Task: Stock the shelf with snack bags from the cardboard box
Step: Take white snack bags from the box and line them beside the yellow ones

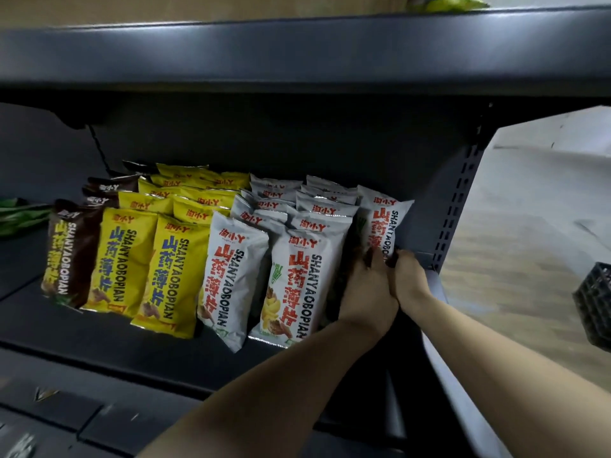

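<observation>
This was a shop: left of the fingers (373, 259), a dark metal shelf (99, 345) carried neat rows of identical branded snack bags (231, 276), with a perforated upright (453, 213) just right.

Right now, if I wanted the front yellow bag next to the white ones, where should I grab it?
Probably pinch the top edge of the front yellow bag, coming from the front and above. It stands upright, leaning back on the row behind, with a white bag and another yellow bag tight against its sides, so only its top and face are free.
</observation>
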Available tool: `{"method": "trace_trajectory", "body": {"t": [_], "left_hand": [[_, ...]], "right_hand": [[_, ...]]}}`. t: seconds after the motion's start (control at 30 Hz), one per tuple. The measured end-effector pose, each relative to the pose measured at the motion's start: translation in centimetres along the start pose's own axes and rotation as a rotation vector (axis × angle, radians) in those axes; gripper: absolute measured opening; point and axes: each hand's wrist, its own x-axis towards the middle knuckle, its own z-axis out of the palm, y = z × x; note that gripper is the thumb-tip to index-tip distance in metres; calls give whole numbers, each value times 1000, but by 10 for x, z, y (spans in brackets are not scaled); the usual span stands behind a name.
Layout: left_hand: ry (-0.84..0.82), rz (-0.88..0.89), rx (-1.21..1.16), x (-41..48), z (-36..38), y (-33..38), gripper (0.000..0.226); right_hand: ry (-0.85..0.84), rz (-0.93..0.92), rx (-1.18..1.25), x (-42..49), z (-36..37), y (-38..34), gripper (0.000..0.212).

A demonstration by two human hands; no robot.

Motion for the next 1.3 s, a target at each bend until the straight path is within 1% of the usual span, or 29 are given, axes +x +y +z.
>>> {"method": "trace_trajectory", "body": {"t": [0.03, 0.07, 0.1, 0.17, 0.23, 0.3, 0.37, 0.4, 0.47, 0.5, 0.57, 0.63, 0.7, 0.73, 0.8, 0.83, 1.0, 1.1, 1.13, 1.23, 1.27, 1.3], "left_hand": [[-5, 21, 35, -5, -5, 3, 42], [-18, 38, 27, -10, -8, 6, 39], [-37, 45, -3, -18, -14, 9, 39], [-49, 55, -80, -34, -25, 12, 44], [-64, 81, -137, -53, -36, 12, 50], [-78, 123, -186, -76, -46, 11, 58], [-75, 144, -226, -98, -54, 8, 60], [-73, 147, -240, -110, -58, 6, 58], [-67, 154, -248, -139, -68, -1, 53], [-56, 180, -253, -154, -73, -7, 50], [-35, 292, -263, -184, -83, -20, 40], [-51, 387, -215, -212, -87, -40, 28], [-100, 421, -99, -236, -86, -63, 18], [-130, 412, -45, -249, -83, -76, 16], [-220, 351, 58, -273, -73, -101, 21], [-297, 296, 103, -285, -67, -111, 25], [-686, -109, 190, -330, -31, -152, 29], [-836, -324, 143, -345, -8, -169, 32], [-887, -329, 148, -348, 1, -175, 34], [-1070, -275, 206, -354, 21, -183, 35], [-1086, -289, 201, -355, 29, -184, 34], [-1090, -340, 179, -357, 38, -186, 34]], "right_hand": [[-15, 62, 40, -8, -1, -5, 27], [-53, 69, 2, -16, -6, -6, 18], [-48, 59, -23, -22, -9, -4, 14], [-49, -13, -86, -40, -16, -4, 22], [-28, -94, -153, -58, -25, -2, 21], [-62, -188, -267, -77, -31, 3, 18], [-114, -213, -271, -98, -40, 10, 25], [-146, -197, -232, -113, -45, 10, 28], [-188, -124, -80, -147, -55, 11, 28], [-193, -82, 5, -167, -59, 8, 27], [-235, 32, 115, -210, -67, 1, 26], [-363, 84, 124, -248, -70, 3, 26], [-478, 111, 71, -279, -71, 18, 25], [-505, 116, 23, -292, -70, 30, 25], [-537, 125, -70, -309, -67, 61, 27], [-567, 139, -120, -316, -64, 76, 27], [-819, 322, -444, -325, -49, 163, 20], [-980, 287, -700, -319, -46, 213, 22], [-1005, 302, -758, -316, -44, 227, 24], [-1042, 387, -836, -307, -39, 269, 24], [-1038, 418, -850, -304, -36, 281, 24], [-1032, 434, -848, -300, -34, 293, 26]]}}
